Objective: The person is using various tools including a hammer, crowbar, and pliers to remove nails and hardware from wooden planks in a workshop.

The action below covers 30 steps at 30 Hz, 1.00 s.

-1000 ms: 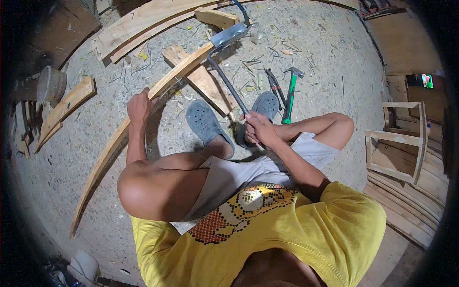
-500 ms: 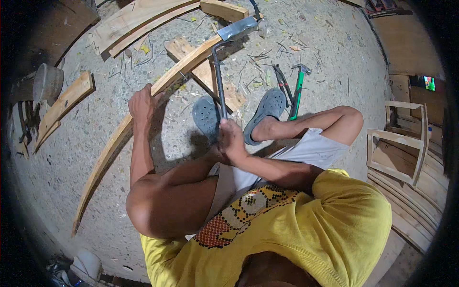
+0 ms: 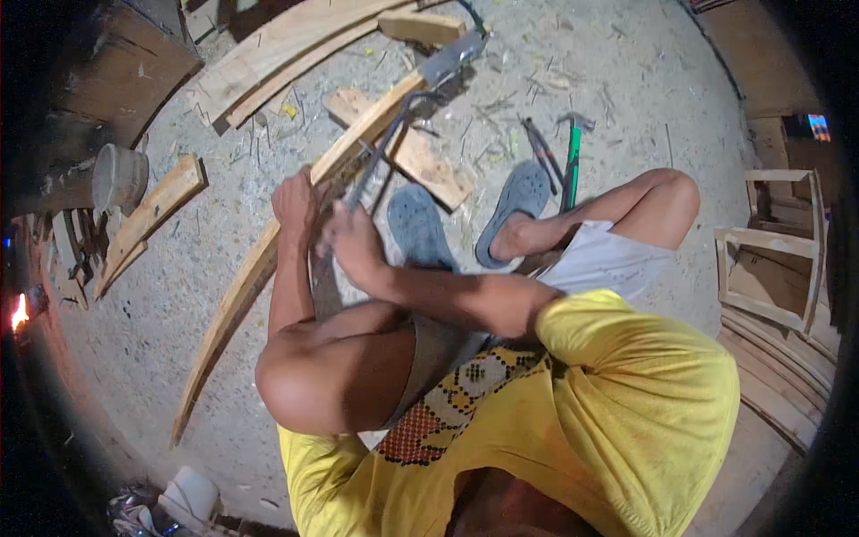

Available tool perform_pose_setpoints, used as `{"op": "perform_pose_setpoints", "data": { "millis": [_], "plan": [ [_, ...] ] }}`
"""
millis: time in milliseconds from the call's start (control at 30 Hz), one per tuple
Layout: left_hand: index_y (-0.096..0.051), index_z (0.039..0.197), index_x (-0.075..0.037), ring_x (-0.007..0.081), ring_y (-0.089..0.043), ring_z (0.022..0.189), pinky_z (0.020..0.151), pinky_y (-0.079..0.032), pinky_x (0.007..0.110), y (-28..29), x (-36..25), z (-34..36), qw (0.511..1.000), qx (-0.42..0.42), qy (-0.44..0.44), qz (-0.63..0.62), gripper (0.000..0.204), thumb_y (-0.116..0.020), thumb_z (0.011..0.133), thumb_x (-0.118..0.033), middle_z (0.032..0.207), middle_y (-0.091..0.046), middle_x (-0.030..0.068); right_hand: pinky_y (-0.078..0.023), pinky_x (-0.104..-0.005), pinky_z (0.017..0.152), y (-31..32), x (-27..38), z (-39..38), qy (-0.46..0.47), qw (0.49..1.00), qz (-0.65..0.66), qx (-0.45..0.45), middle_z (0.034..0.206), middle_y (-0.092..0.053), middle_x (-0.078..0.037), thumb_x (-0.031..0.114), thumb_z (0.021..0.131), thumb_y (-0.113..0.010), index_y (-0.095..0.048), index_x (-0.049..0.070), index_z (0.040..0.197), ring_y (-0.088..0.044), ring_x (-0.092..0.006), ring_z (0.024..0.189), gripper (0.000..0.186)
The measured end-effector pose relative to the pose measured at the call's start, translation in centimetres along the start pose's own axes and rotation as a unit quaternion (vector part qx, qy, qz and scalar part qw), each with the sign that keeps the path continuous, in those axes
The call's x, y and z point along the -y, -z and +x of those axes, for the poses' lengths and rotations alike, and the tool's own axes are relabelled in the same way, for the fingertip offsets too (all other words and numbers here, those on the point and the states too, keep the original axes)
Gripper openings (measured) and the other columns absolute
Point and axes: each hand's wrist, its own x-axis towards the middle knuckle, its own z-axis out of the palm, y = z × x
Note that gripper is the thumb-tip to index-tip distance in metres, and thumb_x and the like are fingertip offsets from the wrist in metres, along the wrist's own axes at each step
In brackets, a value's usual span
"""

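Note:
I sit on the floor with a long curved wooden plank [image 3: 234,309] running from lower left up to the centre top. My left hand [image 3: 293,199] grips the plank's edge near its middle. Right beside it, my right hand [image 3: 352,243] is shut on the dark handle [image 3: 380,157] of an adze-like tool. Its flat metal blade [image 3: 452,58] rests at the plank's far end. The handle lies nearly along the plank. My feet wear grey slippers [image 3: 414,224] just right of the plank.
A green-handled hammer [image 3: 570,166] lies on the floor past my right foot. A short wooden block [image 3: 420,159], long planks [image 3: 286,45], a metal bucket [image 3: 116,174], curved offcuts [image 3: 148,215] and wooden frames [image 3: 769,268] surround me. A small flame [image 3: 18,313] glows far left.
My right hand has swung the tool handle leftward, from near my right knee to beside my left hand. The blade stays at the plank's far end. The left hand keeps its grip.

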Motion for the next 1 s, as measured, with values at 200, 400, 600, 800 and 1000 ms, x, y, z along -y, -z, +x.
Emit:
{"op": "perform_pose_setpoints", "data": {
  "millis": [200, 400, 600, 800, 1000],
  "plan": [
    [-0.068, 0.1, -0.003, 0.0417, -0.068, 0.077, 0.066, -0.051, 0.051, -0.6, -0.3, 0.0, 1.0, -0.003, 0.001, 0.0, 0.049, -0.081, 0.081, -0.046, 0.076, -0.068, 0.0219, -0.038, -0.0361, 0.043, 18.2, 2.2, -3.9, -0.028, 0.996, 0.082, -0.01, 0.076, -0.05, -0.006, 0.039, 0.109, -0.046, -0.05, 0.013, 0.099, -0.051, -0.0199, 0.057, 0.028],
    [-0.07, 0.105, -0.003, 0.0416, -0.069, 0.076, 0.065, -0.052, 0.051, 0.1, 0.2, 0.0, 1.0, 0.014, 0.021, 0.017, 0.053, -0.082, 0.08, -0.048, 0.076, -0.07, 0.0219, -0.028, -0.0356, 0.032, 25.5, 8.6, -2.9, -0.117, 0.991, -0.056, 0.034, 0.054, -0.042, -0.003, 0.044, 0.108, -0.048, -0.051, 0.013, 0.079, -0.037, -0.0173, 0.036, 0.043],
    [-0.07, 0.104, -0.004, 0.0419, -0.07, 0.077, 0.065, -0.053, 0.051, 0.2, -0.3, 0.0, 0.999, 0.029, 0.034, 0.01, 0.051, -0.082, 0.08, -0.048, 0.077, -0.07, 0.0229, -0.026, -0.0285, 0.031, 27.8, 20.1, 1.0, -0.101, 0.972, -0.194, 0.084, 0.054, -0.038, 0.001, 0.043, 0.109, -0.047, -0.047, 0.011, 0.082, -0.033, -0.0112, 0.036, 0.042],
    [-0.07, 0.105, -0.005, 0.0427, -0.069, 0.075, 0.067, -0.052, 0.052, 0.1, -0.7, 0.4, 0.999, 0.026, 0.034, 0.016, 0.047, -0.083, 0.08, -0.043, 0.077, -0.07, 0.022, -0.022, -0.0269, 0.033, 31.0, 24.9, 4.4, -0.109, 0.949, -0.258, 0.141, 0.052, -0.031, 0.005, 0.042, 0.11, -0.046, -0.046, 0.013, 0.081, -0.026, -0.0084, 0.036, 0.041],
    [-0.069, 0.103, -0.004, 0.0432, -0.069, 0.076, 0.066, -0.052, 0.051, 0.4, -0.4, 0.0, 0.999, 0.025, 0.03, 0.011, 0.052, -0.082, 0.081, -0.048, 0.077, -0.069, 0.0231, -0.023, -0.0274, 0.032, 30.6, 24.6, 4.1, -0.099, 0.966, -0.204, 0.123, 0.05, -0.032, 0.005, 0.042, 0.11, -0.046, -0.045, 0.013, 0.076, -0.027, -0.0085, 0.035, 0.044]
  ]
}}
